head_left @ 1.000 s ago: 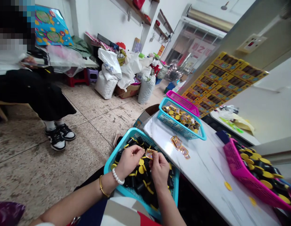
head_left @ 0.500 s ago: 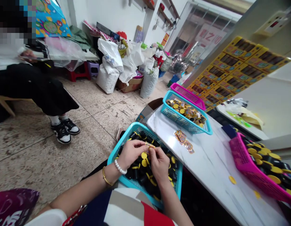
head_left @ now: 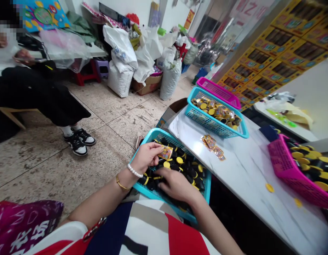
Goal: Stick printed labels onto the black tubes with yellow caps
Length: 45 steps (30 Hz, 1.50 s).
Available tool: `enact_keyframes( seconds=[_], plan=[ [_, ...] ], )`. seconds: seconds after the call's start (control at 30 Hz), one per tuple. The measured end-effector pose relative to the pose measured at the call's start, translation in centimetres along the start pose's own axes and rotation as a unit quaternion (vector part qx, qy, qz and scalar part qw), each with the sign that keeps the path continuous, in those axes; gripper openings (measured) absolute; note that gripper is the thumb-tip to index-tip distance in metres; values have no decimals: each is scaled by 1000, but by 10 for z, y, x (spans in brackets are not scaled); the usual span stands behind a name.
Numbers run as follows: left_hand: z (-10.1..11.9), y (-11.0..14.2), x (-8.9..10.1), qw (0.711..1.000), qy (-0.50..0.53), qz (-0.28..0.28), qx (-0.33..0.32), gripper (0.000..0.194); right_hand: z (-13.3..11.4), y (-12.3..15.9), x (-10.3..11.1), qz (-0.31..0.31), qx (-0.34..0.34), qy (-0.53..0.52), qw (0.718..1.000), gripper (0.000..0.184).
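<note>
My left hand [head_left: 148, 156] pinches a small orange-and-yellow printed label [head_left: 166, 152] between thumb and fingers, above the blue basket. Black containers with yellow lids [head_left: 179, 160] fill this blue basket [head_left: 208, 189], which sits at my lap. My right hand [head_left: 176, 184] reaches down into it, palm down, with its fingers apart among the containers; their tips are partly hidden. More printed labels [head_left: 213, 146] lie in a loose pile on the white marbled table [head_left: 232, 173] to the right.
At the table's back, another blue basket [head_left: 217, 131] holds containers with printed wraps. A pink basket [head_left: 283, 170] of black containers stands at right. Yellow lids [head_left: 269, 187] lie nearby. Yellow boxes [head_left: 275, 67] are stacked behind. A person [head_left: 33, 81] sits at left beyond a purple bag [head_left: 28, 223].
My hands have separated. The left keeps the label, now showing its flat face, while the right has let go of it and lowered into the containers. The view has shifted slightly.
</note>
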State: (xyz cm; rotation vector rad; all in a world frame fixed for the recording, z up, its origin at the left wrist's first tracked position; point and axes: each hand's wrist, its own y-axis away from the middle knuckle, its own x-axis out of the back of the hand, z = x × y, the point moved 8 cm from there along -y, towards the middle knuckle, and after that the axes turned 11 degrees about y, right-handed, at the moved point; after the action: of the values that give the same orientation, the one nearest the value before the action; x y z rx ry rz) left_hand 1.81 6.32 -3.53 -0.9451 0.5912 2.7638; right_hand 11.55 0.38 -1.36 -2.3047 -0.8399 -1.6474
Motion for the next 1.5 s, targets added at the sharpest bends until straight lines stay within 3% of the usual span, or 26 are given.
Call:
enact_keyframes(
  seconds=[0.07, 0.17, 0.27, 0.37, 0.43, 0.5, 0.6, 0.67, 0.9, 1.13, 1.23, 1.5],
  plan=[
    [-3, -2, 2, 1000, 12, -2, 16, 30, -14, 4, -13, -86, 47, 119, 988, 30],
    [-7, -1, 0, 999, 27, -4, 36, 29, -19, 9, -19, -127, 44, 176, 975, 27],
    [-9, -1, -1, 998, 47, -5, 48, 26, -17, 15, -14, -106, 40, 86, 990, 27],
    [-9, -2, 0, 997, 65, 4, 45, 23, 2, 22, 0, -50, -7, -124, 991, 36],
    [-10, -2, 1, 997, 70, 8, 43, 21, 25, 26, 13, 20, -66, -306, 949, 42],
    [-14, -3, 0, 996, 72, 0, 50, 19, 48, 30, 29, 125, -110, -449, 878, 41],
    [-21, -3, -4, 995, 75, -14, 68, 15, 65, 30, 46, 250, -118, -540, 795, 36],
    [-25, -2, -6, 993, 88, -14, 79, 13, 66, 23, 48, 274, -114, -552, 779, 33],
    [-27, 2, -19, 975, 184, -46, 116, 12, 66, 18, 42, 307, -170, -485, 801, 28],
    [-32, -4, -14, 968, 211, -46, 129, 11, 48, 21, 49, 305, -139, -394, 856, 29],
    [-33, -3, -15, 972, 201, -40, 116, 13, 47, 19, 50, 324, -131, -382, 855, 28],
    [-27, 3, -16, 991, 124, -29, 49, 27, 53, 16, 46, 387, -64, -417, 819, 31]
  ],
)
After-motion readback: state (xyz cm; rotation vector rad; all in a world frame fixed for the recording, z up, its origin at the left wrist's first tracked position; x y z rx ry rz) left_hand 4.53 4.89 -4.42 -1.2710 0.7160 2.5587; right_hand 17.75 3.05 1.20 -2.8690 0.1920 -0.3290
